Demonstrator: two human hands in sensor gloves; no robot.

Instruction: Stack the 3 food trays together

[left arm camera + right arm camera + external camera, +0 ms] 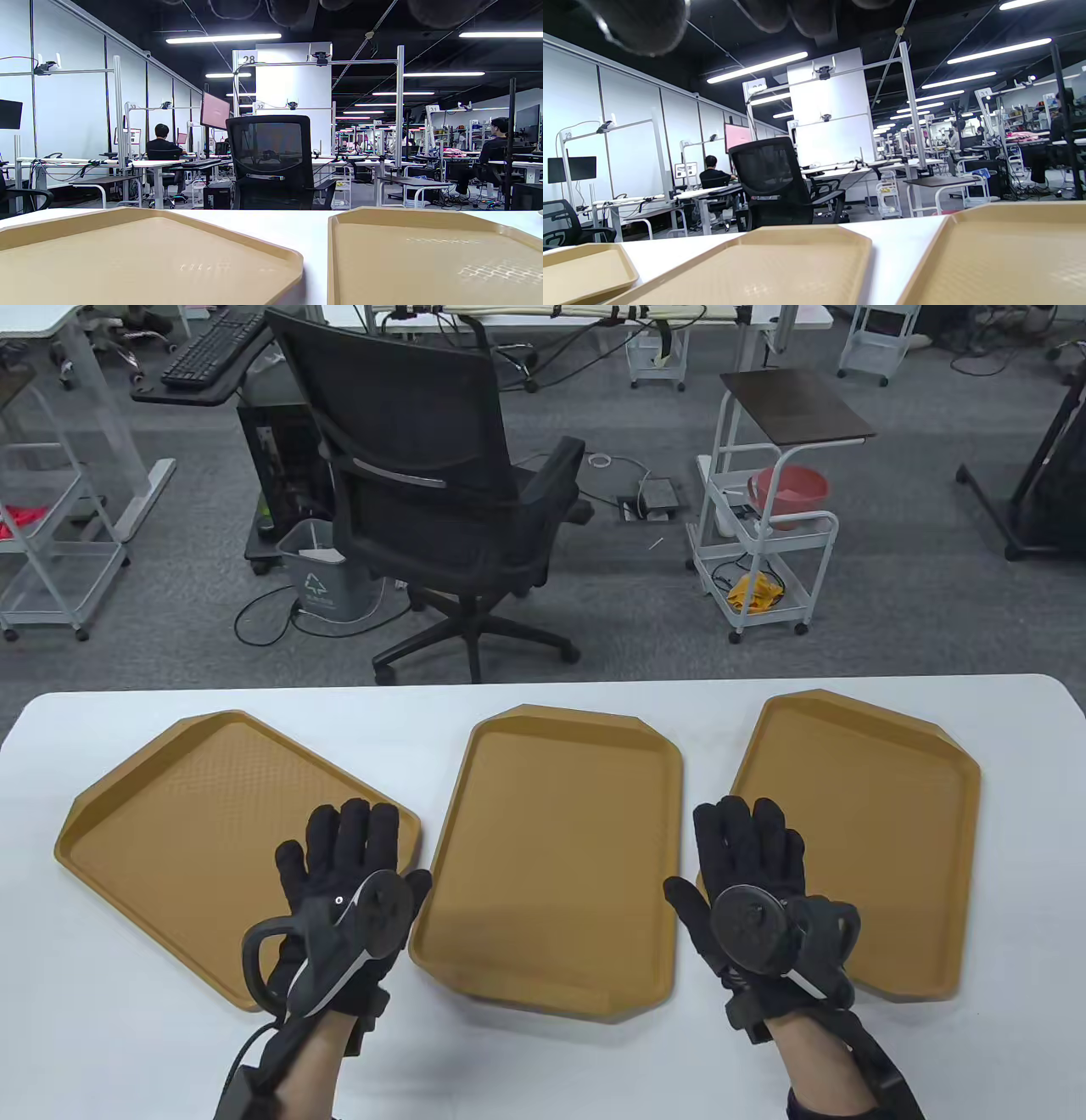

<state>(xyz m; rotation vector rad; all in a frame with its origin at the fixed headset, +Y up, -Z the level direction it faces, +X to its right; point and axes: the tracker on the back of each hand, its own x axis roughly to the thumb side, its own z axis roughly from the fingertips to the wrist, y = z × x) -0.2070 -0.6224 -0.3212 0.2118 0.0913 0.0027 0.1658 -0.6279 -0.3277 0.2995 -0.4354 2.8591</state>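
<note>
left hand (352, 869): fingers flat, holding nothing, over left tray (170, 814)
right hand (751, 865): likewise, over right tray (899, 797)
advice: pinch rims; seat squarely on middle tray (560, 814)

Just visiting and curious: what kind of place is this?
Probably an open-plan lab or office: rows of desks under camera frames, an office chair, people at monitors, numbered stations.

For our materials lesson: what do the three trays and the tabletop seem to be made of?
Left tray, middle tray, right tray: probably moulded plastic, tan, matte, with a fine embossed grid and rounded raised rims. Table: smooth white top, possibly laminate; its core is not visible.
</note>
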